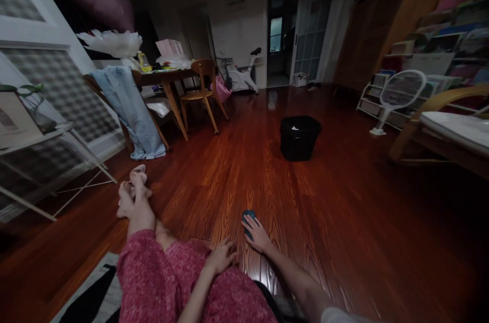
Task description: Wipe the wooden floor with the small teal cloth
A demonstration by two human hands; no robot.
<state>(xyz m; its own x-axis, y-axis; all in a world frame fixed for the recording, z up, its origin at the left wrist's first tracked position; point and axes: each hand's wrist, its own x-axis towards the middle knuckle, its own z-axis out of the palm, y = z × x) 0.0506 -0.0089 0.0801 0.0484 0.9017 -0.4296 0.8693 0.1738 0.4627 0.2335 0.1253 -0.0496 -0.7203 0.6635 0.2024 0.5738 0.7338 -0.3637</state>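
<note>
My right hand [259, 238] is stretched forward with its fingers over a small dark teal, rounded object [248, 217]. Its exact kind is hard to make out in the dim light. The palm side of this hand is hidden, and I cannot tell whether the object touches the floor below. My left hand [222, 257] lies at the edge of my lap on pink patterned clothing [187, 282], fingers slightly apart and holding nothing. Farther forward on the floor stands a glossy black bin [300, 139].
Reddish wood flooring [229, 180] spreads ahead. At left are a wooden chair [206, 83], a table [168, 76] and draped light-blue jeans [126, 109]. On the right stand a white racket-shaped item [403, 88] and a wooden-armed seat [431, 109]. An exercise bike [244, 76] is at the back.
</note>
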